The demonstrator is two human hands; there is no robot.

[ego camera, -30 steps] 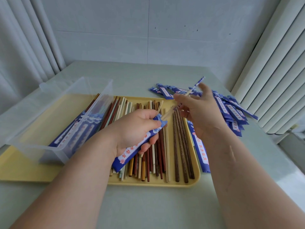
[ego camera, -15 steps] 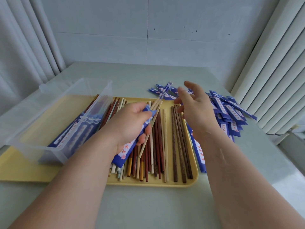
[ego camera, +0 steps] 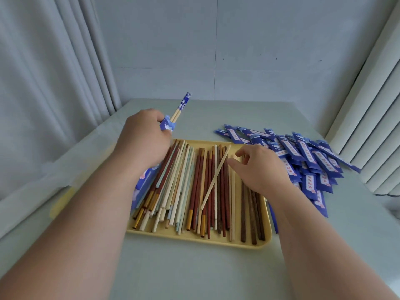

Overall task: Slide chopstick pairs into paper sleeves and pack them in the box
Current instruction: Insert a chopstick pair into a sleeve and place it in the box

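My left hand point(ego camera: 145, 139) grips a blue paper sleeve point(ego camera: 167, 124) above the far left corner of the yellow tray point(ego camera: 194, 240). A pale chopstick pair with blue patterned tops point(ego camera: 181, 106) sticks out of the sleeve, pointing away from me. My right hand point(ego camera: 262, 169) hovers over the right half of the tray with loosely bent fingers, its fingertips at the loose chopsticks point(ego camera: 201, 187), holding nothing. One pale chopstick point(ego camera: 216, 176) lies diagonally across the dark red ones. The clear box point(ego camera: 62, 169) shows only as a pale blur on the left, with blue sleeves point(ego camera: 142, 182) inside beside my left forearm.
A heap of blue paper sleeves point(ego camera: 307, 156) lies on the table right of the tray. Grey curtains hang on the left, white slats on the right, and a wall stands behind the table's far edge.
My left hand has lifted the sleeved pair up and away to the left. My right hand has let go of the chopsticks and dropped onto the tray's loose sticks.
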